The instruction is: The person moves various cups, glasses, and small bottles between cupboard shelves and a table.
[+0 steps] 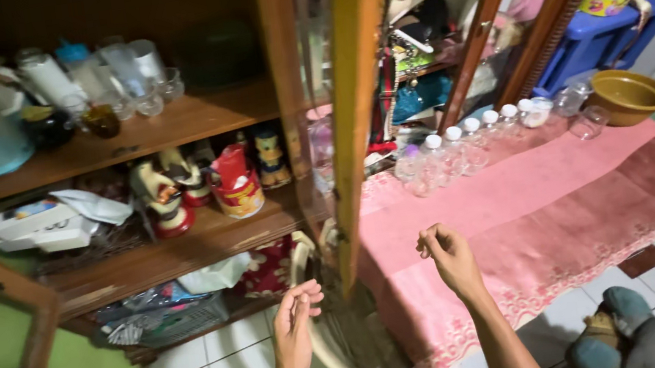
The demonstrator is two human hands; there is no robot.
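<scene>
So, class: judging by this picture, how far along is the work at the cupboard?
Done: the cupboard door stands open, and capped jars line the pink cloth. In hand: nothing; the left hand and right hand are raised and empty. Left: the shelves are crowded.

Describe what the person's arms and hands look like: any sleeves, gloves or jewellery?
Both forearms are bare to the frame's lower edge: no sleeves in view. The left hand and right hand wear no gloves, and no rings, watch or bracelets show. Both arms look slim.
</scene>
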